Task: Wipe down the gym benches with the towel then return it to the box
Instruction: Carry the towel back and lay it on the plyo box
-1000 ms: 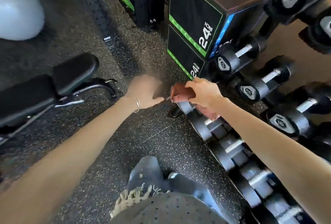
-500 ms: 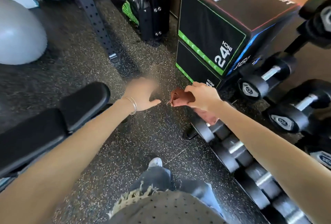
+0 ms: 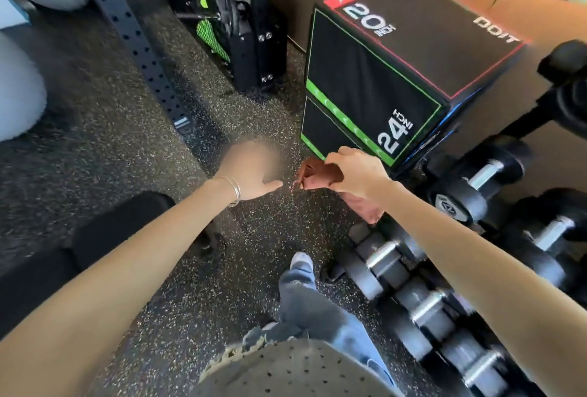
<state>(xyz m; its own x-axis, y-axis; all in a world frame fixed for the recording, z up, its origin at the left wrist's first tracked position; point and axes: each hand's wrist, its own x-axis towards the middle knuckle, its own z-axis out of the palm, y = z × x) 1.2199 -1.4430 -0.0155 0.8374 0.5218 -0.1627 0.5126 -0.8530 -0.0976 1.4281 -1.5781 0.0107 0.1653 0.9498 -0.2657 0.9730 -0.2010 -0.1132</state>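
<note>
Black speckled floor (image 3: 104, 129) beneath towel (image 3: 320, 177)

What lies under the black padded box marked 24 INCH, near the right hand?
Under the black padded box sits a second black box with a green edge. The right hand, gripping the reddish-brown towel, covers its near corner, so that part cannot be seen.

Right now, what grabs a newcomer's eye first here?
The right hand grips a reddish-brown towel at centre, near the black plyo box marked 24 INCH. Dumbbells fill the right side; a black padded bench sits lower left.
</note>
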